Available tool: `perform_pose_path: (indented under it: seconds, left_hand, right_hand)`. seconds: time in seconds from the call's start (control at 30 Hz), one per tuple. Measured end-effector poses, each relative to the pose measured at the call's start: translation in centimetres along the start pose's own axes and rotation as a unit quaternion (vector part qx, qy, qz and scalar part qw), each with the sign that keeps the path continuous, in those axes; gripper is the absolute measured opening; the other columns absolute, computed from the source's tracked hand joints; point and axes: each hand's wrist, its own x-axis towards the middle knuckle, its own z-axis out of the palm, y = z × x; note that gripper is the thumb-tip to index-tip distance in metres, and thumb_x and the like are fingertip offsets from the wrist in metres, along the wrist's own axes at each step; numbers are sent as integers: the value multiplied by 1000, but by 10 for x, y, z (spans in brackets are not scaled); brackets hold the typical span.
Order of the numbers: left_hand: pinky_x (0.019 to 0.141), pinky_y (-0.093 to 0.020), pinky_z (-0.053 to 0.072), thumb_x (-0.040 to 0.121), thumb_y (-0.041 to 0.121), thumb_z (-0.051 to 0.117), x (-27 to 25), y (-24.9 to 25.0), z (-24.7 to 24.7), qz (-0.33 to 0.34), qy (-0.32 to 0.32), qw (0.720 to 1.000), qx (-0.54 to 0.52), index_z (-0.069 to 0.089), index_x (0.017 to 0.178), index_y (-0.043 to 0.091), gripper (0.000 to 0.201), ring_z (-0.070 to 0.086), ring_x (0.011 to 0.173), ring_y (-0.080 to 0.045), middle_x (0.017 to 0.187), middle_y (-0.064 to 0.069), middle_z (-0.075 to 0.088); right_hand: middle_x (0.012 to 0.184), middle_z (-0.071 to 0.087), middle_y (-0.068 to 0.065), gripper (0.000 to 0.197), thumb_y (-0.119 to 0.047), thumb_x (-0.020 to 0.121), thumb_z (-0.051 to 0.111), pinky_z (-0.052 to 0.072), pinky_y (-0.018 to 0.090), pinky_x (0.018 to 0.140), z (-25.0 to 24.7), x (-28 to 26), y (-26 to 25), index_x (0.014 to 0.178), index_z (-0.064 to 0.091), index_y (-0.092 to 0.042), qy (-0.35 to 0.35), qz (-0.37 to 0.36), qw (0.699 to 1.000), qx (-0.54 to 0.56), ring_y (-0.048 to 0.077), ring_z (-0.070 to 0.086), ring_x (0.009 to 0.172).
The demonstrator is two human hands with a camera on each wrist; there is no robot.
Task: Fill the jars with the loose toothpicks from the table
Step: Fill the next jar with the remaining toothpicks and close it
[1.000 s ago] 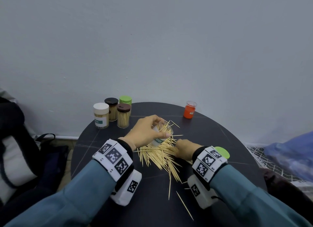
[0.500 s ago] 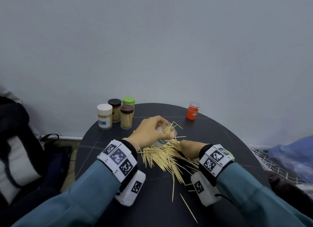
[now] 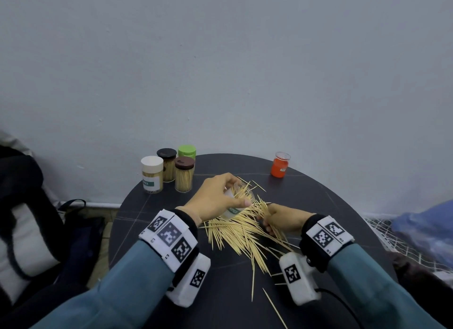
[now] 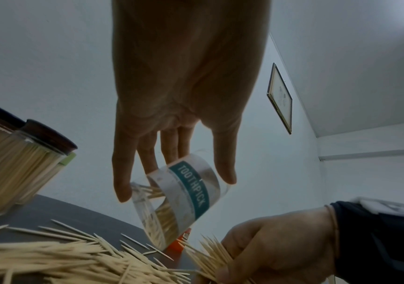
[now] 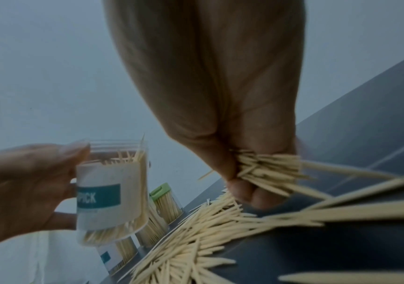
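Note:
My left hand (image 3: 215, 197) grips a clear open jar (image 3: 235, 201) with a teal TOOTHPICK label (image 4: 192, 192), tilted just above the table; some toothpicks lie inside it. My right hand (image 3: 279, 219) sits right of the jar and clutches a bundle of toothpicks (image 5: 266, 171) over the loose pile (image 3: 235, 233) spread on the dark round table (image 3: 318, 201). In the right wrist view the jar (image 5: 113, 192) hangs left of the bundle, mouth up.
Several lidded jars full of toothpicks (image 3: 169, 171) stand at the table's back left. A small orange jar (image 3: 279, 165) stands at the back right. Stray toothpicks (image 3: 272, 304) lie near the front edge. A dark bag (image 3: 29, 218) sits left of the table.
My right hand has closed round a bundle from the pile and lifted slightly toward the jar. My left hand keeps the jar in about the same place.

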Motion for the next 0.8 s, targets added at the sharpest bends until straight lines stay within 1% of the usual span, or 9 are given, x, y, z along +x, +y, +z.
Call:
perform_pose_path:
  seconds: [0.1,0.2,0.27,0.4,0.47,0.57,0.67,0.73,0.8]
  left_hand:
    - [86,-21,38,76,31,76,0,0,0,-3,-2,1000,-5,55,123,19,53,49,106,-8,124,2,56]
    - [86,-21,38,77,31,75,0,-1,0,-3,-5,1000,-4,54,123,19,53,48,106,-7,125,2,56]
    - [87,-23,39,77,32,75,1,-2,1,-9,-7,1000,3,54,125,18,54,48,107,-8,126,2,55]
    - [89,-25,42,77,35,74,3,-5,3,-36,-3,999,9,54,124,17,54,51,111,-11,124,0,57]
    - [86,-24,42,78,36,74,3,-6,3,-43,-3,999,8,54,124,17,53,51,111,-12,123,0,56]
    - [81,-22,42,78,35,73,3,-5,4,-42,-11,999,0,55,123,17,52,52,105,-10,119,2,55]
    - [89,-27,45,77,36,74,3,-5,5,-39,-11,999,-15,56,122,18,52,53,106,-11,113,5,55]
    - [94,-31,46,76,36,75,2,-3,6,-28,3,999,-31,57,119,17,50,55,107,-12,110,6,57]
    - [92,-31,49,76,33,76,3,-2,6,-17,24,998,-52,57,115,17,47,58,101,-11,106,6,59]
  right_hand:
    - [73,44,2,23,1,97,30,43,19,59,-4,0,0,85,45,-13,-14,-4,1000,-4,9,43,64]
    - [76,46,2,19,-1,97,30,45,22,64,-10,-2,-1,89,43,-13,1,-26,999,28,10,47,66]
    - [76,47,2,16,-1,99,30,46,21,63,-14,-6,-5,93,42,-11,29,-59,993,100,11,48,66]
    - [74,45,2,21,-2,100,29,44,22,64,-23,-12,-22,88,42,-12,80,-157,944,281,12,46,65]
    - [74,44,2,22,-4,101,27,43,23,66,-26,-15,-34,88,42,-14,103,-200,917,331,12,45,65]
    - [72,42,1,24,-4,102,24,42,22,66,-26,-20,-54,87,40,-16,138,-267,868,395,11,43,64]
    - [73,43,1,24,-4,102,23,44,22,66,-20,-20,-66,88,39,-15,155,-308,824,450,11,46,64]
    - [75,46,1,22,-7,102,24,45,23,68,-12,-19,-68,90,40,-16,156,-318,821,448,11,51,66]
    - [77,51,0,20,-10,103,25,50,22,67,-2,-18,-66,94,42,-16,167,-316,834,420,9,58,68]
